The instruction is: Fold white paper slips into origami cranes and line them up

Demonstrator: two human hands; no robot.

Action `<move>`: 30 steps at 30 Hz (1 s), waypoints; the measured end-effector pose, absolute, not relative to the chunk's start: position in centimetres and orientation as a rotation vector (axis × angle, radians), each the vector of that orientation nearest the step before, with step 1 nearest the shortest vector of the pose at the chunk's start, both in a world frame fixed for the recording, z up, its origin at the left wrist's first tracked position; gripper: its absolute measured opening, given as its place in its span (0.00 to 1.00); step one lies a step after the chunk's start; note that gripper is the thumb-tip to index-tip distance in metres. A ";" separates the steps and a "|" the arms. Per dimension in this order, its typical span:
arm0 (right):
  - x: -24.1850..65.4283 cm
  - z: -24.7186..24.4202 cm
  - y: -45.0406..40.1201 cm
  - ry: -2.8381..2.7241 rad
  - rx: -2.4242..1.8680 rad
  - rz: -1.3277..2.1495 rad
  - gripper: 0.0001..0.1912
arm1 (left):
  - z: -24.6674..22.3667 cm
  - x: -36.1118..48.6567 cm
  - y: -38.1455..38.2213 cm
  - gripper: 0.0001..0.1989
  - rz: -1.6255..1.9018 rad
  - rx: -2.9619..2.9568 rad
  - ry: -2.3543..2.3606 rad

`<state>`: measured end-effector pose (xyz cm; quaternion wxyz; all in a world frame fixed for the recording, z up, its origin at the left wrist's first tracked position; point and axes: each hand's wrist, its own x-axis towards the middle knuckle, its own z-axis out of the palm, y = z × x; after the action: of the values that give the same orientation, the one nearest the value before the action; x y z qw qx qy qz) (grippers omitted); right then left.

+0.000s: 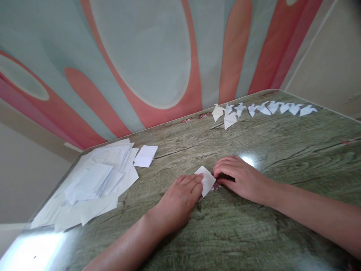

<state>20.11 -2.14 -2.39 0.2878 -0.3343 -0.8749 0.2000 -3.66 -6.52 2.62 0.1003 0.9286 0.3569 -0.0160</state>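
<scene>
A small white folded paper lies diamond-wise on the wood-patterned table, between my two hands. My left hand rests over its left part, fingers close together and pressing it to the tabletop. At the paper's right corner is my right hand, its thumb and fingers bent toward each other in a pinch. Whether the fingertips grip that corner is too small to tell.
Loose white sheets lie in a heap on the left, with a folded square packet beside them. Several folded paper figures line the far right edge, near the patterned wall.
</scene>
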 end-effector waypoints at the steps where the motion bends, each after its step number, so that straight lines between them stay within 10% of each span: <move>1: 20.0 -2.3 -2.3 -2.328 -0.908 0.533 0.07 | 2.6 -3.7 -6.5 0.17 -0.016 2.730 1.026; 30: 19.6 -1.8 -1.1 -2.387 -0.889 0.657 0.09 | 3.8 -4.9 -7.1 0.22 -0.113 2.709 0.825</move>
<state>19.58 -1.07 -1.78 0.2526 -0.3271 -0.8780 0.2416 -4.93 -7.12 3.81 0.1533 0.9445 0.2877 -0.0396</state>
